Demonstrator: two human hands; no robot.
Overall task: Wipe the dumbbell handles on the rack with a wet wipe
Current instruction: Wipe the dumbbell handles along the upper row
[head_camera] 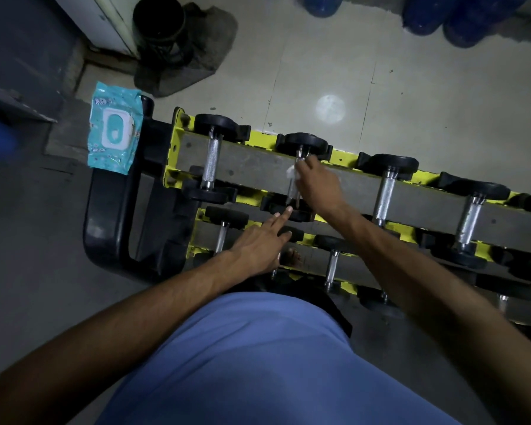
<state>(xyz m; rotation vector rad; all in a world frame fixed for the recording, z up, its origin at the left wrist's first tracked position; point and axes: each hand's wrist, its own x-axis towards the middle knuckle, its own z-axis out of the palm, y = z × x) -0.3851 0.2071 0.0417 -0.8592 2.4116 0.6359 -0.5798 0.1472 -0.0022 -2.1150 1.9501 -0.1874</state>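
A yellow and grey rack (258, 167) holds several black-ended dumbbells with metal handles on tiers. My right hand (318, 182) is closed around the handle of the second dumbbell (304, 142) on the top tier, with a white wet wipe (290, 172) bunched between my fingers and the handle. My left hand (259, 240) reaches over the lower tier, index finger stretched out and touching the near black end of that same dumbbell; it holds nothing. The first dumbbell (211, 157) lies to the left, two more (385, 191) to the right.
A teal wet wipe pack (114, 130) lies on the black rack frame at the left end. A black bin (160, 23) stands at the wall behind. Blue water jugs (460, 16) sit at the far right on the tiled floor. My blue shirt fills the bottom.
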